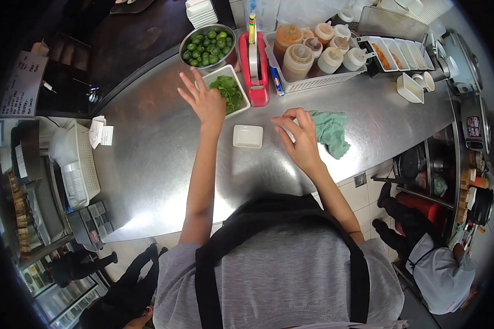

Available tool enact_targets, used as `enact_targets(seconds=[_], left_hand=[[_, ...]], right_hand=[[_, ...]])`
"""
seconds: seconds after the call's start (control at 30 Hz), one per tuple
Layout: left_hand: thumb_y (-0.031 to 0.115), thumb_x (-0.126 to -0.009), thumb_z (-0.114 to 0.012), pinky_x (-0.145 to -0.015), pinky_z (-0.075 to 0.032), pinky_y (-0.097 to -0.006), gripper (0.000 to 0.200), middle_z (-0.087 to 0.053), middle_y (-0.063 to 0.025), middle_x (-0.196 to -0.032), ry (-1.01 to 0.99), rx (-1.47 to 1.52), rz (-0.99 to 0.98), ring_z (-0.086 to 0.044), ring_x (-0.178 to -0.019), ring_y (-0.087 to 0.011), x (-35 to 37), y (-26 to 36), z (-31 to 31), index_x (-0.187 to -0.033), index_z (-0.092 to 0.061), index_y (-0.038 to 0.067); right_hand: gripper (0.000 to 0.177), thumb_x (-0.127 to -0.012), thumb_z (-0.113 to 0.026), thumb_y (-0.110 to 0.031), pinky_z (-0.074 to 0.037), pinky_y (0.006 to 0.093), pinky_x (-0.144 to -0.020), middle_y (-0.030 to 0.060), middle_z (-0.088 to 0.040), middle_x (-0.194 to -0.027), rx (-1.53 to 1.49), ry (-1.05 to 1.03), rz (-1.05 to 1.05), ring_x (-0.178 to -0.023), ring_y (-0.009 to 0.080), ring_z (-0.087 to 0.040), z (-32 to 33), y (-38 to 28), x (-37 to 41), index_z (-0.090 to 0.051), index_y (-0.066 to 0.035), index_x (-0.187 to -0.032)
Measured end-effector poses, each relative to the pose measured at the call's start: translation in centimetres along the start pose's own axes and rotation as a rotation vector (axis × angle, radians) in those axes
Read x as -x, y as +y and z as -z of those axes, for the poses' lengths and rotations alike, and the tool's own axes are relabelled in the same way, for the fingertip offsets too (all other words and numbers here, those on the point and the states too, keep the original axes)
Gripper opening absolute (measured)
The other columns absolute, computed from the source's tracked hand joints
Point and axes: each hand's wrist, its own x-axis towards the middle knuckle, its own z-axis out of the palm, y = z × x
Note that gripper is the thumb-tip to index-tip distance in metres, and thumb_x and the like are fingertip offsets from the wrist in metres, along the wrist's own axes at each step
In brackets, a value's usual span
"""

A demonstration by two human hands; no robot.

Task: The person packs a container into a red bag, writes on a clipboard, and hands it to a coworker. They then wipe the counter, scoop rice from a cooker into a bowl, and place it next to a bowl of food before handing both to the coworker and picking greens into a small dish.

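My left hand point(207, 104) is over the near left edge of a white container point(243, 98) of green leaves point(228, 93). Its outer fingers are spread; the thumb and index finger are partly hidden near the leaves. A small empty white dish point(247, 136) lies on the steel counter between my hands. To its right, my right hand point(301, 133) hovers with fingers apart and slightly curled, nothing visible between them. Just beside that hand is a crumpled green cloth point(331, 131).
Behind stand a metal bowl of green limes point(207, 48), a red tape dispenser point(256, 82) and a basket point(321, 83) of sauce bottles. A topping tray point(398, 54) is back right. Other people stand at lower left and lower right point(442, 268).
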Motion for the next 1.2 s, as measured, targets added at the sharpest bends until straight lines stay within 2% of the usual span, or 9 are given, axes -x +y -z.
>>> enact_targets(seconds=[0.07, 0.17, 0.27, 0.37, 0.47, 0.67, 0.77, 1.07, 1.2], left_hand=[[0.015, -0.07, -0.061, -0.1, -0.006, -0.063, 0.016, -0.02, -0.0229, -0.142, -0.01, 0.045, 0.027, -0.005, -0.131, -0.0494, 0.4, -0.5, 0.0, -0.058, -0.065, 0.004], [0.014, -0.071, -0.061, -0.101, -0.012, -0.0602, 0.013, -0.028, -0.0229, -0.138, 0.028, 0.097, 0.069, -0.014, -0.13, -0.0455, 0.6, -0.2, 1.0, -0.062, -0.065, 0.006], [0.015, -0.072, -0.06, -0.101, -0.02, -0.054, 0.01, -0.039, -0.0185, -0.127, 0.272, 0.232, -0.066, -0.028, -0.123, -0.0389, -0.4, -0.5, -0.7, -0.067, -0.065, 0.009], [0.016, -0.073, -0.059, -0.095, -0.028, -0.0479, 0.007, -0.045, -0.0118, -0.113, 0.22, 0.126, -0.176, -0.038, -0.111, -0.0318, -1.1, -0.9, -1.7, -0.072, -0.065, 0.012], [0.015, -0.072, -0.061, -0.091, -0.03, -0.0463, 0.006, -0.046, -0.0092, -0.108, 0.12, 0.108, -0.193, -0.04, -0.105, -0.0298, -1.7, -1.8, -1.8, -0.076, -0.066, 0.013], [0.017, -0.066, -0.071, -0.086, -0.03, -0.0415, 0.014, -0.045, -0.0055, -0.101, 0.52, 0.224, -0.28, -0.039, -0.099, -0.0258, 1.2, -3.2, 0.4, -0.078, -0.065, 0.019], [0.018, -0.065, -0.073, -0.084, -0.03, -0.0408, 0.014, -0.042, -0.0042, -0.097, 0.61, 0.246, -0.265, -0.038, -0.096, -0.0236, 2.7, -3.5, 0.5, -0.075, -0.064, 0.021], [0.016, -0.066, -0.073, -0.083, -0.029, -0.0405, 0.014, -0.041, -0.0046, -0.096, 0.644, 0.28, -0.205, -0.037, -0.096, -0.0228, 4.1, -3.5, 0.6, -0.075, -0.064, 0.022], [0.016, -0.068, -0.071, -0.083, -0.029, -0.0407, 0.012, -0.042, -0.0068, -0.098, 0.55, 0.327, -0.116, -0.038, -0.097, -0.0246, 3.8, -3.4, 1.2, -0.077, -0.064, 0.019]], right_hand=[[0.017, -0.073, -0.063, -0.006, -0.035, 0.035, -0.074, 0.0058, -0.049, -0.09, -0.007, 0.0, -0.002, -0.085, 0.0227, -0.048, -0.1, 0.0, 0.1, -0.063, -0.008, -0.09], [0.017, -0.073, -0.063, -0.006, -0.035, 0.0353, -0.074, 0.0058, -0.049, -0.09, -0.019, -0.002, 0.014, -0.085, 0.0227, -0.048, -0.4, 0.0, -0.2, -0.063, -0.008, -0.09], [0.017, -0.073, -0.063, -0.005, -0.035, 0.0355, -0.074, 0.0057, -0.049, -0.09, -0.032, -0.007, 0.066, -0.085, 0.0225, -0.048, -0.8, -1.1, -1.3, -0.063, -0.008, -0.089], [0.017, -0.072, -0.063, -0.005, -0.036, 0.0356, -0.074, 0.0055, -0.049, -0.09, -0.04, 0.003, 0.103, -0.085, 0.0222, -0.049, -0.8, -1.7, -2.0, -0.063, -0.008, -0.089], [0.018, -0.072, -0.064, -0.005, -0.036, 0.0352, -0.074, 0.0055, -0.049, -0.09, -0.049, 0.001, 0.1, -0.085, 0.0222, -0.049, -0.9, -1.9, -2.1, -0.063, -0.008, -0.09], [0.017, -0.072, -0.063, -0.003, -0.038, 0.0354, -0.072, 0.0062, -0.05, -0.089, -0.068, 0.01, 0.103, -0.084, 0.0229, -0.051, -1.8, -1.9, -2.7, -0.063, -0.007, -0.089], [0.016, -0.073, -0.062, -0.003, -0.043, 0.0372, -0.067, 0.0088, -0.051, -0.087, -0.144, 0.006, 0.041, -0.078, 0.0264, -0.055, -4.0, -1.6, -4.0, -0.062, -0.005, -0.089], [0.017, -0.069, -0.067, -0.005, -0.046, 0.0394, -0.061, 0.0135, -0.053, -0.077, -0.313, -0.16, -0.177, -0.068, 0.0313, -0.058, -10.1, -0.7, -7.3, -0.061, 0.002, -0.082], [0.02, -0.066, -0.07, -0.007, -0.046, 0.0391, -0.061, 0.015, -0.055, -0.068, -0.318, -0.264, -0.237, -0.068, 0.0324, -0.059, -11.4, -0.3, -8.8, -0.061, 0.004, -0.08]])
